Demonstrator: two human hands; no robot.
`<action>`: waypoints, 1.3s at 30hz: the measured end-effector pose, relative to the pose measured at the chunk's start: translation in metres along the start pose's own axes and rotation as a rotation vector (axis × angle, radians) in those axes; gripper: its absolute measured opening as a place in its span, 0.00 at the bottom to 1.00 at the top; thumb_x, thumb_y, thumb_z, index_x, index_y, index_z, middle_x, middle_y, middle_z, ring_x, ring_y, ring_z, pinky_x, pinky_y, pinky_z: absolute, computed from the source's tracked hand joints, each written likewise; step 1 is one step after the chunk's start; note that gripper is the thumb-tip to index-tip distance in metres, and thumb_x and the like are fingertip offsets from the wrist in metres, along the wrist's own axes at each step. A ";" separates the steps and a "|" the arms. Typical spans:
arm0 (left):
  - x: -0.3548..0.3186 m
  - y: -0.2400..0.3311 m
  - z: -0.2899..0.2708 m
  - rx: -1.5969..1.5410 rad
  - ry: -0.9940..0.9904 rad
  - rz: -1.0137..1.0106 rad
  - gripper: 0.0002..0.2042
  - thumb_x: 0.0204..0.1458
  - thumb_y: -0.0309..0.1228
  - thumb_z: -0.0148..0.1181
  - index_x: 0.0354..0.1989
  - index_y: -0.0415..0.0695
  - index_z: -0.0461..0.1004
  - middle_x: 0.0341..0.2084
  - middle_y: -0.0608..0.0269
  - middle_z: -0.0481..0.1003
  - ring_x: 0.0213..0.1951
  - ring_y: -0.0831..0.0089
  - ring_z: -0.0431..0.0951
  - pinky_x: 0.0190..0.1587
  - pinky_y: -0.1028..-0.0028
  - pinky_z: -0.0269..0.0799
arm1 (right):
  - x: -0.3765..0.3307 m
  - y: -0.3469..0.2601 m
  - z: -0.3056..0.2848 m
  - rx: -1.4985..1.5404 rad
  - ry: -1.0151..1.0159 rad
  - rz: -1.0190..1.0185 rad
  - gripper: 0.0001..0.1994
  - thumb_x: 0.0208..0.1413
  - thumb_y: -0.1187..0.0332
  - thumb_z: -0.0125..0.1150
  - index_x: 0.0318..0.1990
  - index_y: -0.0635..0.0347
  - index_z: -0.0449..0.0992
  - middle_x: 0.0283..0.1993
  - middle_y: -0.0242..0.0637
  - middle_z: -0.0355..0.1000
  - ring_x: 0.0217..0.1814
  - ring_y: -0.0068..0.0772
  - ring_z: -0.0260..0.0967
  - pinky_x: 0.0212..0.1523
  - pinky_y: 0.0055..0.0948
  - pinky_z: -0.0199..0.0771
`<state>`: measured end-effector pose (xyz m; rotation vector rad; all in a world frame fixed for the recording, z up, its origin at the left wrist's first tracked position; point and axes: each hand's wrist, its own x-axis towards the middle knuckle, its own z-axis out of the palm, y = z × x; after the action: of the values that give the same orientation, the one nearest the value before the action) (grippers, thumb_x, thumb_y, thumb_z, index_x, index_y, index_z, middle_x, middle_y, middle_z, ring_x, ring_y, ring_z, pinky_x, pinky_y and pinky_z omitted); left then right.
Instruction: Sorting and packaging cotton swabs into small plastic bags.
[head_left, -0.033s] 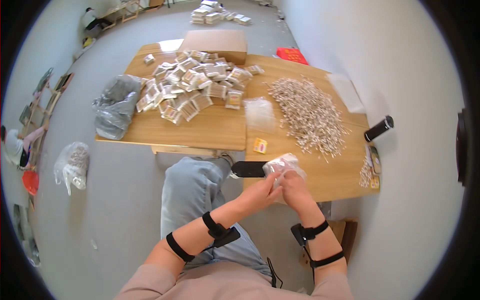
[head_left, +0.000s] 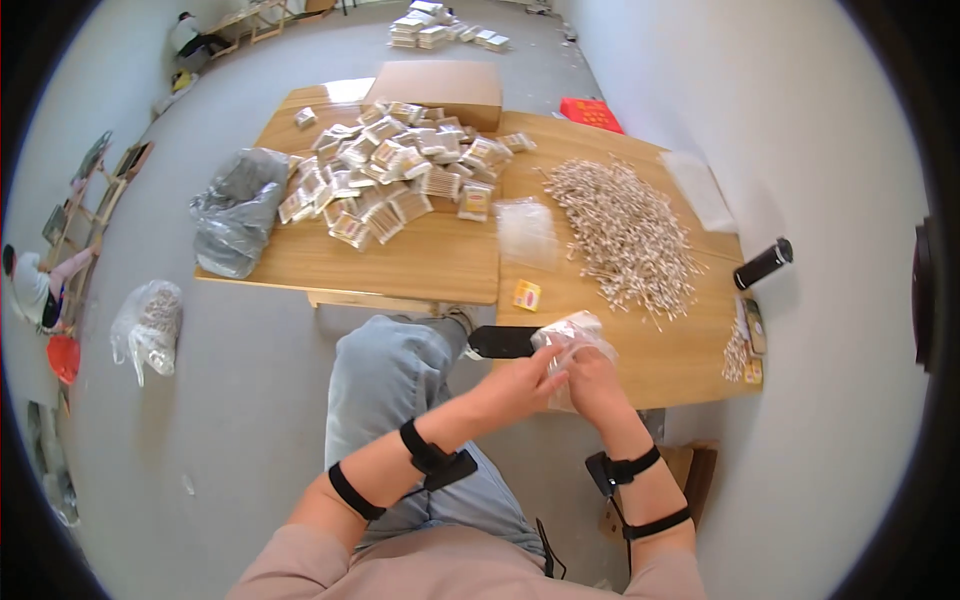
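Both hands, left hand (head_left: 520,385) and right hand (head_left: 592,385), grasp a small clear plastic bag (head_left: 572,335) at the wooden worktop (head_left: 430,260) edge, near a heap of pale thin sticks (head_left: 625,235).

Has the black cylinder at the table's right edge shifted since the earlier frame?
No. The black cylinder lies in the same place, by the table's right edge, just right of the loose swab pile.

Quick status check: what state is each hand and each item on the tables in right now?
Left hand: grip closed on the small clear bag.
Right hand: grip closed on the same bag.
Small clear bag: held above the table edge.
Cotton swabs: loose, heaped.
Filled packets: piled.
Cardboard box: closed.
Grey plastic bag: crumpled.
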<state>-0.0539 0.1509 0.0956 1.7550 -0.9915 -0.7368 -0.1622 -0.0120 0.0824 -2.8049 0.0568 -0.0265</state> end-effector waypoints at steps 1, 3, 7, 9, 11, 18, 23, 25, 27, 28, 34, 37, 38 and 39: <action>0.006 -0.006 -0.024 0.002 -0.003 0.012 0.17 0.58 0.36 0.52 0.52 0.42 0.67 0.30 0.45 0.75 0.34 0.49 0.76 0.37 0.57 0.71 | 0.003 -0.005 -0.003 -0.029 -0.008 0.019 0.23 0.47 0.77 0.53 0.54 0.64 0.70 0.51 0.56 0.68 0.53 0.57 0.66 0.55 0.43 0.67; 0.023 -0.015 -0.074 0.030 0.001 -0.051 0.16 0.59 0.37 0.51 0.51 0.41 0.70 0.36 0.45 0.76 0.40 0.50 0.77 0.42 0.60 0.72 | -0.001 -0.009 -0.008 -0.064 -0.020 0.043 0.24 0.47 0.77 0.53 0.56 0.63 0.69 0.52 0.55 0.68 0.54 0.56 0.66 0.56 0.43 0.67; 0.049 -0.069 -0.204 0.487 0.175 -0.250 0.18 0.56 0.34 0.54 0.53 0.39 0.70 0.46 0.46 0.73 0.47 0.55 0.74 0.50 0.64 0.69 | -0.003 -0.027 -0.019 -0.142 0.208 0.000 0.21 0.48 0.79 0.52 0.53 0.61 0.71 0.50 0.52 0.70 0.56 0.51 0.67 0.55 0.42 0.68; 0.054 -0.114 -0.257 0.751 0.264 -0.359 0.24 0.53 0.38 0.58 0.55 0.38 0.67 0.53 0.40 0.67 0.55 0.49 0.68 0.57 0.62 0.64 | -0.009 -0.039 -0.029 -0.109 0.227 0.035 0.17 0.47 0.80 0.53 0.48 0.62 0.74 0.48 0.51 0.71 0.56 0.49 0.67 0.53 0.40 0.70; 0.060 -0.169 -0.283 0.861 0.306 -0.435 0.28 0.50 0.41 0.61 0.57 0.37 0.65 0.56 0.39 0.64 0.58 0.47 0.64 0.60 0.61 0.61 | -0.020 -0.043 -0.035 0.176 0.259 0.167 0.16 0.47 0.83 0.53 0.45 0.64 0.74 0.47 0.49 0.72 0.55 0.48 0.69 0.52 0.39 0.71; 0.063 -0.239 -0.282 0.994 0.658 -0.369 0.35 0.43 0.42 0.67 0.58 0.37 0.63 0.55 0.39 0.63 0.57 0.46 0.64 0.59 0.57 0.60 | -0.051 -0.042 -0.034 0.212 0.502 0.218 0.14 0.43 0.88 0.53 0.38 0.65 0.76 0.41 0.47 0.74 0.44 0.48 0.73 0.46 0.37 0.74; 0.036 -0.238 -0.303 0.842 0.721 -0.308 0.34 0.44 0.42 0.68 0.58 0.39 0.63 0.52 0.45 0.69 0.52 0.55 0.70 0.51 0.59 0.68 | -0.066 -0.049 -0.041 0.252 0.650 0.242 0.15 0.43 0.88 0.52 0.38 0.65 0.76 0.42 0.46 0.75 0.43 0.46 0.74 0.44 0.34 0.74; 0.015 -0.229 -0.324 0.073 0.755 -0.416 0.28 0.51 0.43 0.62 0.56 0.40 0.64 0.46 0.51 0.74 0.43 0.60 0.77 0.43 0.63 0.74 | -0.064 -0.053 -0.039 0.284 0.685 0.216 0.15 0.43 0.88 0.52 0.38 0.64 0.77 0.42 0.46 0.75 0.43 0.46 0.74 0.44 0.33 0.74; 0.016 -0.176 -0.295 -0.359 0.591 -0.382 0.26 0.55 0.45 0.55 0.57 0.40 0.64 0.46 0.52 0.74 0.42 0.60 0.78 0.41 0.64 0.75 | -0.071 -0.054 -0.046 0.256 0.720 0.239 0.15 0.43 0.88 0.52 0.38 0.64 0.77 0.42 0.46 0.75 0.43 0.46 0.74 0.44 0.33 0.74; 0.011 -0.133 -0.279 -0.771 0.426 -0.349 0.25 0.59 0.47 0.49 0.57 0.41 0.63 0.45 0.53 0.75 0.41 0.60 0.79 0.40 0.65 0.76 | -0.071 -0.057 -0.051 0.246 0.740 0.193 0.15 0.43 0.88 0.52 0.39 0.64 0.77 0.42 0.46 0.75 0.43 0.46 0.74 0.45 0.33 0.74; -0.024 -0.005 -0.172 -1.011 -0.156 -0.294 0.30 0.61 0.56 0.37 0.60 0.42 0.62 0.50 0.51 0.73 0.48 0.55 0.77 0.49 0.59 0.75 | -0.035 -0.098 -0.051 0.158 0.636 -0.109 0.21 0.43 0.81 0.59 0.48 0.58 0.75 0.52 0.41 0.71 0.55 0.44 0.69 0.53 0.38 0.72; -0.038 0.030 -0.108 -1.056 -0.384 -0.350 0.30 0.61 0.56 0.39 0.60 0.43 0.61 0.50 0.51 0.72 0.48 0.56 0.76 0.51 0.59 0.73 | -0.027 -0.116 -0.051 0.014 0.557 -0.210 0.26 0.43 0.77 0.60 0.55 0.55 0.70 0.59 0.42 0.64 0.63 0.47 0.62 0.58 0.39 0.68; -0.042 0.038 -0.087 -1.085 -0.409 -0.438 0.30 0.61 0.56 0.38 0.60 0.43 0.62 0.49 0.52 0.73 0.48 0.57 0.76 0.51 0.60 0.73 | -0.032 -0.117 -0.051 -0.004 0.558 -0.188 0.26 0.43 0.77 0.60 0.55 0.55 0.70 0.59 0.42 0.64 0.63 0.47 0.62 0.58 0.39 0.68; -0.044 0.044 -0.069 -1.111 -0.431 -0.526 0.30 0.62 0.56 0.37 0.59 0.43 0.62 0.48 0.52 0.73 0.48 0.58 0.76 0.51 0.61 0.73 | -0.036 -0.116 -0.050 0.029 0.542 -0.197 0.27 0.42 0.78 0.61 0.55 0.55 0.71 0.60 0.42 0.64 0.63 0.49 0.62 0.59 0.40 0.68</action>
<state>-0.0316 0.2107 0.1634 0.8444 -0.2014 -1.6505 -0.1953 0.0828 0.1679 -2.6793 -0.0916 -0.8213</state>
